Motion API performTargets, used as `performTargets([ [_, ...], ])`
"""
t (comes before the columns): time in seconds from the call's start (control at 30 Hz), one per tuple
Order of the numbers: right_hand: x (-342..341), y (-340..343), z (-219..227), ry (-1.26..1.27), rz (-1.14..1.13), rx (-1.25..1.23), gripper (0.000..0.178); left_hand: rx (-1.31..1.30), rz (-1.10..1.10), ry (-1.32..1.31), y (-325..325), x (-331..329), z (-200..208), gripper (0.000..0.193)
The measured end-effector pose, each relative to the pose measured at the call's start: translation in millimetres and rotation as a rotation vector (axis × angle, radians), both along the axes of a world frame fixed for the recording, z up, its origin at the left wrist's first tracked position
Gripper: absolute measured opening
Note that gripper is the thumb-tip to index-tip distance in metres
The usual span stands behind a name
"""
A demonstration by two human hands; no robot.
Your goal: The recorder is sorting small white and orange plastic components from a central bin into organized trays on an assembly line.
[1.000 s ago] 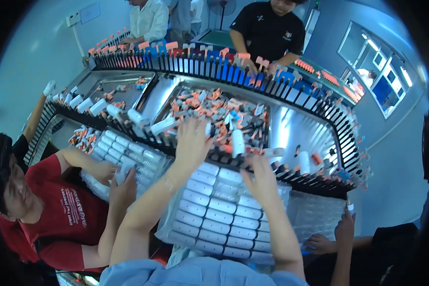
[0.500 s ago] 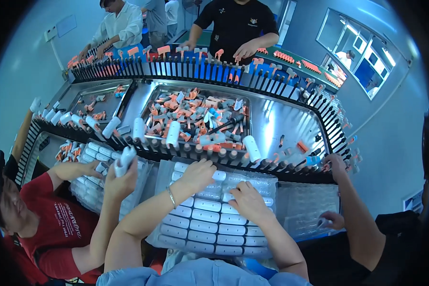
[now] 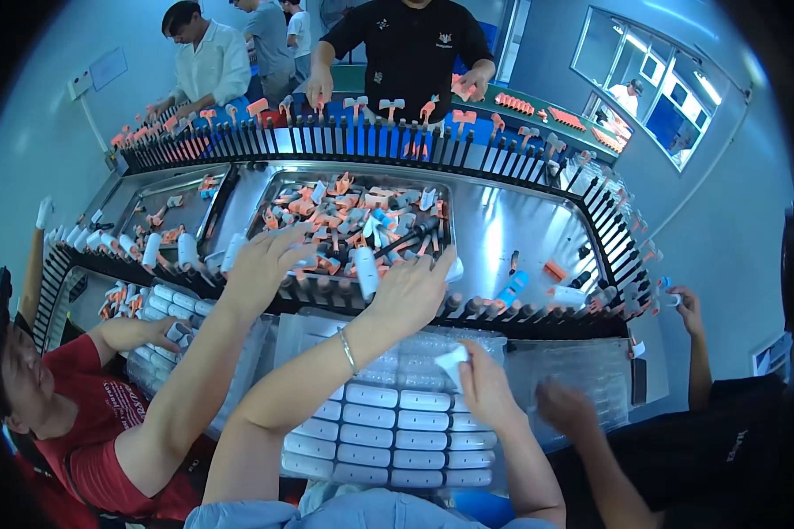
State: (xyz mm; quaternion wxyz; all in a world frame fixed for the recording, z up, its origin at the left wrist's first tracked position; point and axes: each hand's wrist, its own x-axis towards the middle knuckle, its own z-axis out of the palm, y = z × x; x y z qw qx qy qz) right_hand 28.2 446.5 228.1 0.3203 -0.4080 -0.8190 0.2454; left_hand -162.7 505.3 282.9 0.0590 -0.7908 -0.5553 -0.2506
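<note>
My left hand (image 3: 410, 291), with a bracelet on its wrist, reaches over the near row of black posts. Its fingers close around a white plastic shell (image 3: 455, 269), mostly hidden behind them. Above the right side of the clear blister tray (image 3: 397, 357), my right hand (image 3: 487, 381) grips another white plastic shell (image 3: 453, 362), tilted between thumb and fingers. Rows of white shells (image 3: 366, 435) fill the near part of that tray, while its far pockets show bare plastic. Left of my left hand, one more white shell (image 3: 365, 272) stands on a post.
A metal tray (image 3: 450, 212) of mixed orange, grey and white parts lies beyond the posts. A blue part (image 3: 513, 287) sits on the post row at right. A co-worker's arm (image 3: 212, 361) in a red sleeve reaches in from the left. Another co-worker's blurred hand (image 3: 566, 407) is at right.
My left hand has gone from the tray up to the posts. My right hand has lifted a white shell off the tray. Posted shells have shifted left, and the left co-worker's hand has reached forward.
</note>
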Motion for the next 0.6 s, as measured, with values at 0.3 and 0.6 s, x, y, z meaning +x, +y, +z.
performTargets([
  [0.3, 21.5, 81.5, 64.9, -0.260, 0.149, 0.297, 0.039, -0.067, 0.228, 0.051, 32.3, -37.3, -32.7, 0.028],
  [0.6, -102.4, 129.6, 59.2, -0.506, 0.307, 0.192, 0.036, -0.031, 0.361, -0.077, 0.2, -97.5, -27.8, 0.037],
])
